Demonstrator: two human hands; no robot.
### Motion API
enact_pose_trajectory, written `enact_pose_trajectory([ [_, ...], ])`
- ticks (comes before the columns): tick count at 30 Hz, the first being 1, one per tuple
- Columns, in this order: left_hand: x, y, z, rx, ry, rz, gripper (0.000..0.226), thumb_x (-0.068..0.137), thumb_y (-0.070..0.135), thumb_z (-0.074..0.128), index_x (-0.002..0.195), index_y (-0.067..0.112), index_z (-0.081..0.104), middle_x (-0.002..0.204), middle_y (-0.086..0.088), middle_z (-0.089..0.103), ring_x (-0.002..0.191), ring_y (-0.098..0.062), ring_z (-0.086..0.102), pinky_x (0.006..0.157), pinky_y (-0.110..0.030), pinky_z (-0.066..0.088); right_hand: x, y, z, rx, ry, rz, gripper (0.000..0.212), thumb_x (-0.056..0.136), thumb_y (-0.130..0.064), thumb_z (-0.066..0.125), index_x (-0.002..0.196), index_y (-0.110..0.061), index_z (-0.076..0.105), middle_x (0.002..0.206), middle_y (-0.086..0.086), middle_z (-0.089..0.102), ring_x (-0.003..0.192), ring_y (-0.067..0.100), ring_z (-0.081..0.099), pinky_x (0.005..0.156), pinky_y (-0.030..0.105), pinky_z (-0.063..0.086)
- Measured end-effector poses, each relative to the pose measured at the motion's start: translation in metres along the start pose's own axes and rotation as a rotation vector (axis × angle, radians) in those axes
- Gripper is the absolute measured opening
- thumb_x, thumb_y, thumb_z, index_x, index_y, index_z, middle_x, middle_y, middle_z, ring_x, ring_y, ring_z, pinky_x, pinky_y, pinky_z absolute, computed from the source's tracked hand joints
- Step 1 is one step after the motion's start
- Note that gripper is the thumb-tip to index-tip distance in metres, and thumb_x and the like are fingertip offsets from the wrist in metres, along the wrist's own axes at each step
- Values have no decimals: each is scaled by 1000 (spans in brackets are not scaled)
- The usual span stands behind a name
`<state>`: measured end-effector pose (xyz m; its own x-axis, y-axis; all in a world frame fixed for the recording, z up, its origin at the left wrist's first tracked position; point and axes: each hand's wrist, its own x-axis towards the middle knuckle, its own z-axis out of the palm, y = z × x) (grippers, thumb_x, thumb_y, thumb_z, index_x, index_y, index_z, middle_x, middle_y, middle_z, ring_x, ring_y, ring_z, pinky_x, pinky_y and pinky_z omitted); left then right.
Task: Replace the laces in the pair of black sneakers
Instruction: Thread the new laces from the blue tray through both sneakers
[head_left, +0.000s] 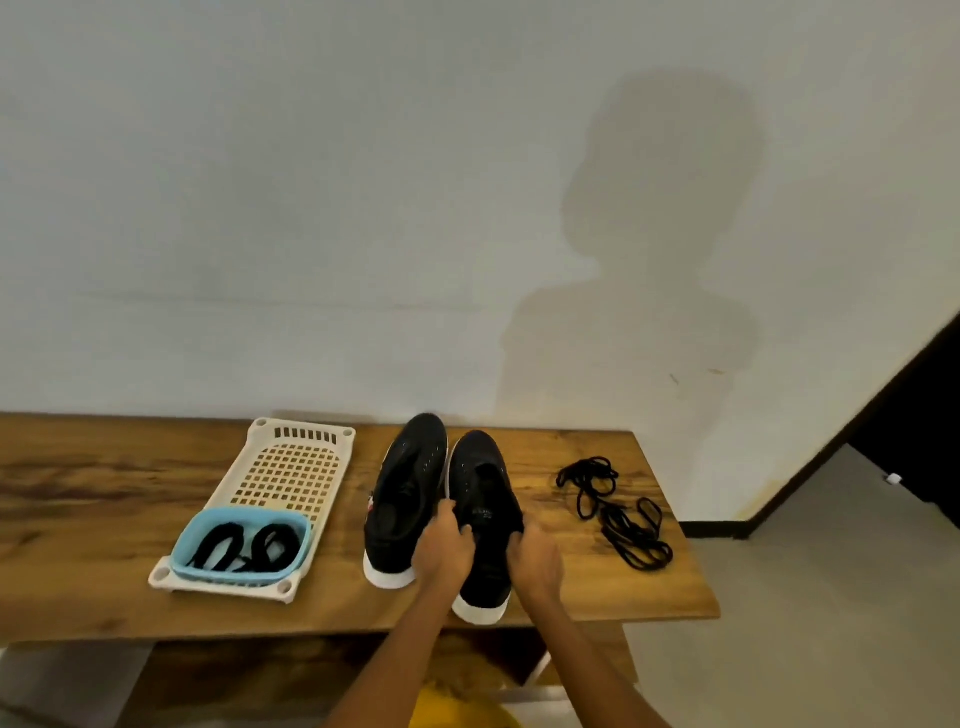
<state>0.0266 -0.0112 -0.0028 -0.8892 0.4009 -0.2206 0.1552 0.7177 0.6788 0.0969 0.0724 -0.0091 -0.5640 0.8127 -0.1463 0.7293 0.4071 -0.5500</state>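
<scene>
Head view, one wooden table (104, 519) against a white wall.

Item 1: pair of black sneakers, white soles, side by side at table centre, long axes running near to far, heels nearest. Left sneaker (405, 499) stands untouched. Right sneaker (485, 499) is held at its collar: left hand (444, 545) curls on its left side, right hand (535, 561) on its right side, fingers hooked at the opening.

Item 2: loose laces (615, 512), black, coiled on the table to the right, apart from the shoe; right hand nearer.

Item 3: blue tub (182, 545) holding flat laces (244, 545), sitting in a white tray (322, 441), left; left hand nearer.

Which set goes in cannot be told.
</scene>
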Motion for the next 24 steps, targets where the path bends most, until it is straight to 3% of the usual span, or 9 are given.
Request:
enact_pose_trajectory([
  [9,32,8,7,-37,56,68,41,96,15,43,137,16,37,129,-4,49,109,-21,56,89,-32,50,43,-17,22,20,38,-9,24,99,-18,38,116,-8,52,96,10,65,74,22,55,59,29,39],
  [11,28,6,9,-59,56,66,43,97,17,42,139,16,35,133,-3,48,115,-21,53,93,-32,48,40,-18,21,-32,5,-18,27,100,-23,38,120,-10,50,104,9,64,88,24,59,66,29,43],
  [14,17,6,2,-110,63,76,38,99,18,40,137,16,40,133,-2,48,116,-19,53,91,-29,47,29,-24,18,-147,32,-41,34,99,-29,39,129,-14,46,128,7,52,120,24,46,91,32,40],
  [16,8,4,-9,-159,106,118,33,98,17,41,132,18,45,128,1,50,107,-15,56,83,-26,50,16,-34,17,-141,94,-121,34,98,-28,42,131,-19,46,132,4,46,124,21,40,99,32,36],
  [19,-2,-5,-32,-229,206,173,27,96,13,44,121,19,51,119,3,54,99,-10,55,77,-22,49,-11,-56,24,-33,117,-391,26,96,-24,50,121,-21,55,125,-2,51,114,14,44,95,27,39],
  [21,-7,-20,-53,-277,271,165,27,94,9,45,116,19,54,116,2,55,100,-8,53,77,-19,45,-34,-75,34,31,65,-546,22,94,-24,53,116,-23,58,117,-5,55,105,8,47,86,22,45],
  [24,-13,-55,-85,-291,320,103,24,92,6,46,111,18,55,113,0,57,100,-10,52,80,-21,43,-60,-102,53,55,-50,-626,24,94,-21,52,118,-20,57,114,-3,56,104,11,49,82,25,46],
])
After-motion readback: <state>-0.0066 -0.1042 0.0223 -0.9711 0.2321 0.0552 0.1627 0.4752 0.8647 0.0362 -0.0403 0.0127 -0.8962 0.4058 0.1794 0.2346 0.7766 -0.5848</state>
